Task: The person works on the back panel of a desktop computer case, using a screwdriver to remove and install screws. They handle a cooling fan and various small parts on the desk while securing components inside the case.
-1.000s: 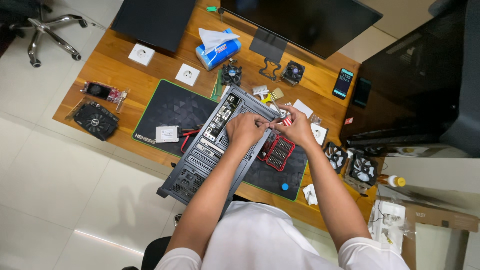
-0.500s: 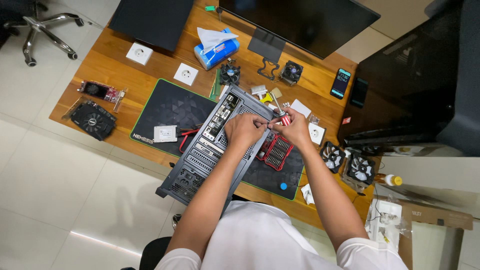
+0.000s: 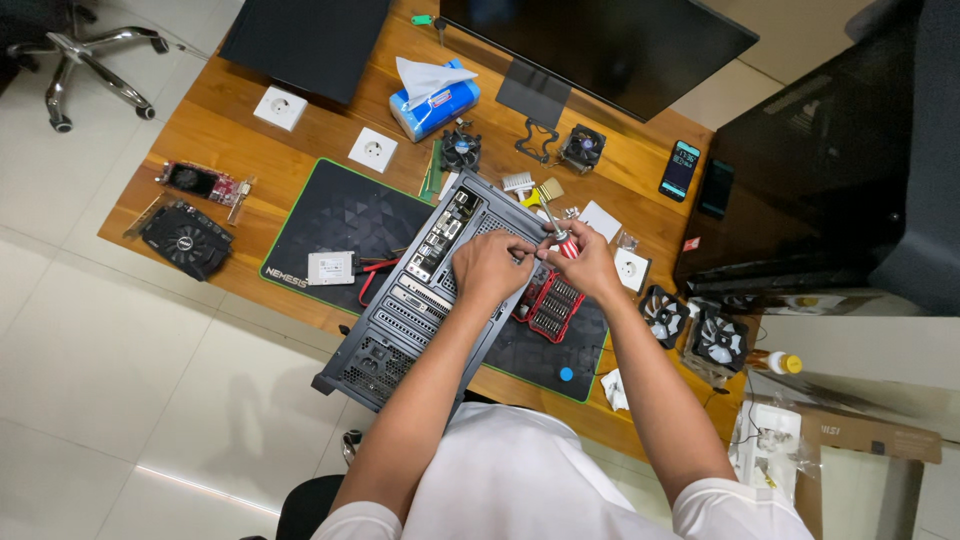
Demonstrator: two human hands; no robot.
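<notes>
Honestly, left hand (image 3: 490,268) pinches something tiny, right hand (image 3: 590,262) fingers clamped on red screwdriver (image 3: 558,232) at case (image 3: 425,300) 12 o'clock edge: slip risks dropped screw inside.

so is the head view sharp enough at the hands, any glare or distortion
Head view: evenly lit, mostly sharp; the left hand and right hand over the computer case are clear, the small part between them too small to tell. Soft glare streaks on the floor tiles; wide-angle lens bends the desk edges.
</notes>
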